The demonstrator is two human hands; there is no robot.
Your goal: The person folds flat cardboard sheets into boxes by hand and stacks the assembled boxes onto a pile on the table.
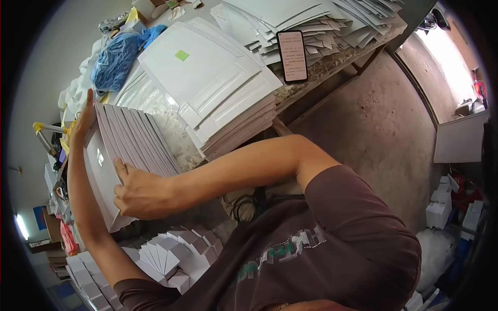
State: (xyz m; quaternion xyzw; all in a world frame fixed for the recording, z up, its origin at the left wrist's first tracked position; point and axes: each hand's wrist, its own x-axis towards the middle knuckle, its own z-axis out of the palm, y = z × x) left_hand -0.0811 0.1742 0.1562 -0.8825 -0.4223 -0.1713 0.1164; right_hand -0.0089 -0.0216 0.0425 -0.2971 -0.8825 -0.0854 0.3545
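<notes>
A row of thin white cardboard boxes [137, 135] stands on edge at the table's left end, pressed face to face. The white box [98, 155] at the outer left of the row shows a broad glossy face. My left hand [84, 122] lies along its far upper edge, fingers stretched out and pointing up. Against the near part of the same box is my right hand [142, 193], fingers curled and thumb up on the face. What sits under those curled fingers is partly hidden. My right forearm crosses in front of the row's near end.
On the table, a pile of flat white cardboard sheets [207, 78] carries a green sticky note [181, 55]. A lit phone [293, 56] leans by more cardboard [280, 18]. Blue string [116, 59] lies at the back left. Small white boxes [166, 254] are stacked below.
</notes>
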